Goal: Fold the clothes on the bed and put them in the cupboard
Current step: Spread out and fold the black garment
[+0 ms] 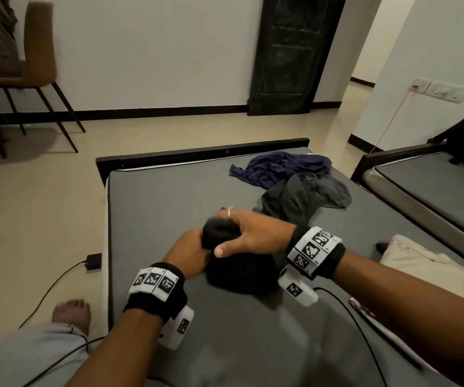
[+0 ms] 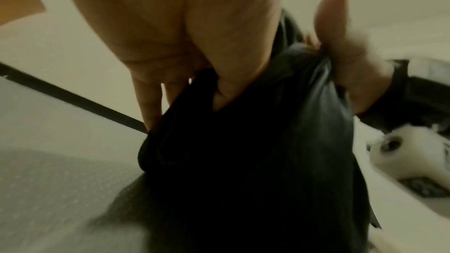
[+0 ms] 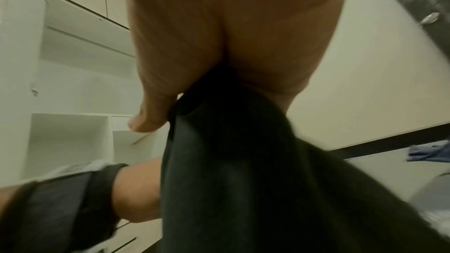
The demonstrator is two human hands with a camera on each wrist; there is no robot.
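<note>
Black garment [image 1: 240, 270]: soft matt cloth, showing bunched folds where both hands are gripping it.
Mattress [image 1: 175, 219]: grey woven fabric, showing a fine dotted texture beneath the black garment.
Navy garment [image 1: 281, 169]: thin crumpled cloth, lying beyond the black garment.
Grey garment [image 1: 306, 196]: matt creased cloth, lying just behind the black garment.
Door [image 1: 289, 51]: dark panelled wood, standing beyond the mattress.
Floor [image 1: 38, 205]: smooth pale finish, faintly reflecting beside the mattress.

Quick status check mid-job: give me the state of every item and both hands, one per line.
black garment: bunched, lifted at its top, held by both hands
left hand: grips the black garment
right hand: grips the black garment from above
navy garment: crumpled on the bed, unfolded
grey garment: crumpled beside the navy one, unfolded
cream garment: lying flat at the bed's right edge
door: shut
</note>
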